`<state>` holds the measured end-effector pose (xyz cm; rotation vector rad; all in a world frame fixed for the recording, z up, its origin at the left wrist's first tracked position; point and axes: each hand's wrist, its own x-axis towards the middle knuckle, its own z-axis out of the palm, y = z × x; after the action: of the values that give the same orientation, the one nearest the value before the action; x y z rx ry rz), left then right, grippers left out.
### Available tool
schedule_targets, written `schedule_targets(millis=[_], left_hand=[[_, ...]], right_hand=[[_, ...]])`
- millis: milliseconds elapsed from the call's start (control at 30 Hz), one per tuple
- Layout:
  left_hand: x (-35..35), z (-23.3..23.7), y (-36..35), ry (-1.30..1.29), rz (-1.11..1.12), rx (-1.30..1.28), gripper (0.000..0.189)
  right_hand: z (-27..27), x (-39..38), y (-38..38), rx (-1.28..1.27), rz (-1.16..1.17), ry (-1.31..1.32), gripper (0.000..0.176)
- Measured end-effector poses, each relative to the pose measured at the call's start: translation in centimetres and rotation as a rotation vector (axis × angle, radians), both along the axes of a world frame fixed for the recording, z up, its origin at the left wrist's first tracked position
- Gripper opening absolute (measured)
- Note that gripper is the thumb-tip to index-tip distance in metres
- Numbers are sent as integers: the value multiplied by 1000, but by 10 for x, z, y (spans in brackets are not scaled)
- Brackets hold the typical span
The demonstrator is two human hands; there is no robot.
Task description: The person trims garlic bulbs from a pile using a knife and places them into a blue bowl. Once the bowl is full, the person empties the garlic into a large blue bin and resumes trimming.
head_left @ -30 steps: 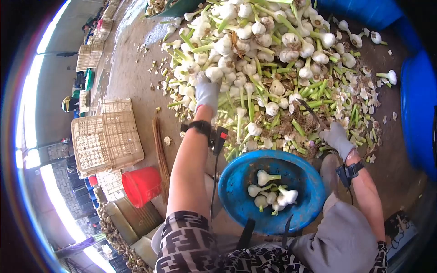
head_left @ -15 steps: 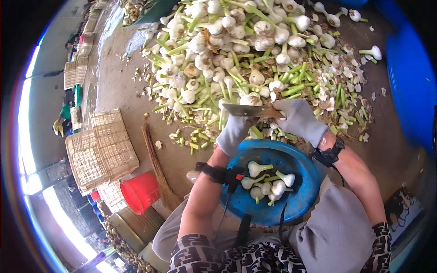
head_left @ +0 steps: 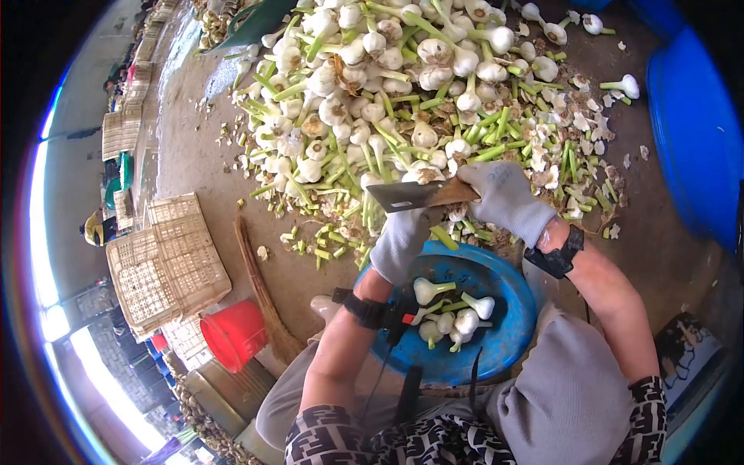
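Observation:
My left hand (head_left: 401,242), in a grey glove, is closed just above the far rim of the blue basin (head_left: 511,333). It seems to grip a garlic whose bulb (head_left: 422,175) shows just past the blade. My right hand (head_left: 505,198), also gloved, holds a cleaver (head_left: 404,195) by its handle, with the blade lying across above my left fingers. Several trimmed garlic bulbs (head_left: 457,318) lie in the basin on my lap. A big pile of garlic with green stems (head_left: 380,85) covers the floor ahead.
Cut stems and skins (head_left: 325,244) litter the floor near the basin. Woven crates (head_left: 167,263), a red bucket (head_left: 232,333) and a broom (head_left: 260,283) are at my left. A blue barrel (head_left: 694,132) stands at the right, and a green tub (head_left: 260,19) lies at the far side.
My left hand drew back from the pile to the basin's rim. My right hand brought the cleaver from the right across over my left hand.

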<state>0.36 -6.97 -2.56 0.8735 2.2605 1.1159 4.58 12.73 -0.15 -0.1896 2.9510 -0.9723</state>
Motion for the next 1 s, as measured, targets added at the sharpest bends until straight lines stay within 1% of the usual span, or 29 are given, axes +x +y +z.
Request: schedule_targets(millis=[67, 133, 167, 200, 233, 267, 300, 367, 400, 467, 500, 533, 567, 600, 633, 667, 700, 733, 767, 800, 833, 867, 933, 967, 1000], left_hand=[[1, 1, 5, -235, 130, 53, 17], [14, 17, 21, -716, 463, 285, 12], [15, 21, 21, -654, 392, 303, 14], [15, 26, 20, -592, 324, 324, 15], [19, 35, 18, -467, 309, 366, 17], [20, 46, 10, -336, 289, 400, 19], [17, 58, -2, -104, 202, 178, 24], [25, 42, -5, -624, 495, 472, 40], [16, 51, 17, -392, 503, 242, 44], [9, 61, 44, -135, 267, -56, 52], [2, 46, 45, 30, 44, -98, 55], [1, 41, 49, 53, -7, -25, 63], [2, 34, 50, 210, 118, 25, 57], [4, 35, 53, 364, 237, 79, 51], [9, 35, 54, -159, 556, 179, 44], [14, 35, 55, -285, 719, 294, 40], [15, 23, 52, -772, 727, 465, 39], [15, 14, 52, -1260, 711, 636, 39], [19, 5, 57, -1559, 692, 688, 38], [22, 4, 62, -1485, 626, 788, 31], [19, -4, 61, -1390, 702, 698, 29], [17, -11, 59, -1291, 780, 609, 27], [11, -4, 55, -1101, 749, 481, 24], [8, 1, 51, -1005, 733, 414, 22], [5, 4, 48, -996, 706, 431, 21]], right_hand=[[-9, 1, 8, -21, 16, 50, 14], [-16, 4, 16, -49, 4, -2, 13], [-21, 5, 21, -64, 5, -26, 14], [-33, 6, 30, 9, -151, -170, 16], [-47, 8, 49, 82, -313, -313, 19], [-64, 17, 89, 119, -492, -506, 27], [-78, 29, 113, 27, -675, -528, 28], [-110, 59, 122, -369, -775, -574, 32], [-99, 51, 105, -714, -748, -535, 34], [-42, 28, 49, -1378, -669, -586, 32], [-36, 24, 41, -1552, -529, -636, 31], [-28, 18, 35, -1722, -380, -670, 29], [-16, 15, 26, -1724, -418, -630, 32], [-11, 13, 23, -1794, -444, -537, 33], [-16, 7, 27, -1657, -406, -481, 32], [-21, 4, 29, -1523, -372, -436, 32], [-4, 4, 29, -1436, -382, -432, 32], [-2, 2, 26, -1302, -407, -411, 31], [-16, 1, 27, -1107, -337, -441, 29], [-22, -4, 25, -913, -266, -461, 28], [-25, -2, 23, -860, -237, -424, 24], [-26, 0, 24, -762, -206, -407, 23], [-12, -4, 28, -565, -144, -357, 23], [-16, -4, 28, -517, -141, -272, 21], [-21, -7, 31, -442, -112, -338, 21]])
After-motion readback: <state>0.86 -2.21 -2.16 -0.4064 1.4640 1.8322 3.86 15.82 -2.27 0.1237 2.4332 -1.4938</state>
